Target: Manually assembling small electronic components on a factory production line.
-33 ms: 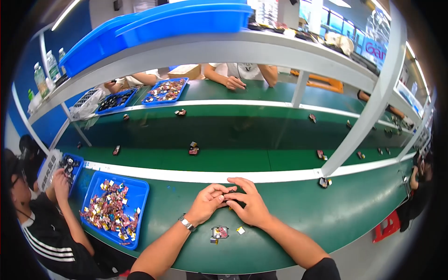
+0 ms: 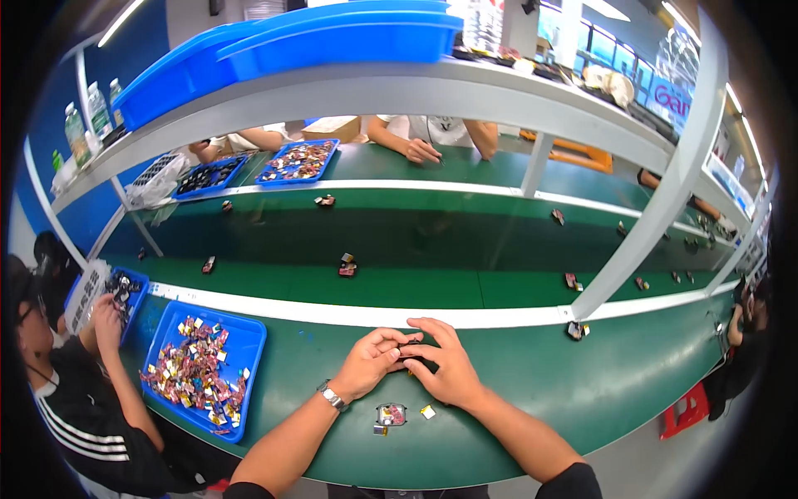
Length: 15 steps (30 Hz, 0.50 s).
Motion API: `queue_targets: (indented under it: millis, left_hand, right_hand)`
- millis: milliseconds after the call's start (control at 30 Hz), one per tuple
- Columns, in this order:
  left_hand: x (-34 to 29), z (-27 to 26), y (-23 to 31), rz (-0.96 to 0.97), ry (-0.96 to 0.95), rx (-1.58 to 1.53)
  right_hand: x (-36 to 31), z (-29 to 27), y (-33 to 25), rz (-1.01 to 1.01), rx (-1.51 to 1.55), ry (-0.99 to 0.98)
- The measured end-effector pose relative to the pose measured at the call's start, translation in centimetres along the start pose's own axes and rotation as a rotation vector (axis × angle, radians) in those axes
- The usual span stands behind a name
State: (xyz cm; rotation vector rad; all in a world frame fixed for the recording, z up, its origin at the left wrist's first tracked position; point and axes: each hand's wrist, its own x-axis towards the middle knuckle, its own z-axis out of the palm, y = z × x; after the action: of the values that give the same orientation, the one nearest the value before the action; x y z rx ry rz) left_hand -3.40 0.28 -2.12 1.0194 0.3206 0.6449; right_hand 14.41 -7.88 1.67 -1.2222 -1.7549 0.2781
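Note:
My left hand (image 2: 367,367) and my right hand (image 2: 446,367) meet over the green table, fingers closed around a small dark part (image 2: 407,356). Most of that part is hidden by the fingers, and its kind cannot be made out. Just below them lies a dark, squarish watch-like case (image 2: 391,408) with a reddish circuit board inside. A small silvery battery-like piece (image 2: 380,430) lies at its lower edge. To the case's right rests a small pale piece with a yellow edge (image 2: 428,412).
On the left, a blue tray (image 2: 260,349) holds a heap of small red boards with yellow and white pieces. A co-worker (image 2: 75,416) sits beyond it. A white rail (image 2: 366,314) borders the belt (image 2: 432,287), where scattered assemblies lie. A shelf post (image 2: 640,216) rises at right.
The whole view has shifted very slightly. My hands keep the same hold, and the pieces on the table stay where they were.

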Motion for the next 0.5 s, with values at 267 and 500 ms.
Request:
queue_targets:
  millis: [267,500]
  left_hand:
    - [0.2,-0.6,-0.6,-0.008,-0.085,-0.118]
    - [0.4,0.0,-0.5,0.015,0.038,-0.055]
  right_hand:
    - [-0.5,1.1,0.2,0.000,-0.044,0.064]
    - [-0.2,0.4,-0.4,0.048,-0.038,-0.015]
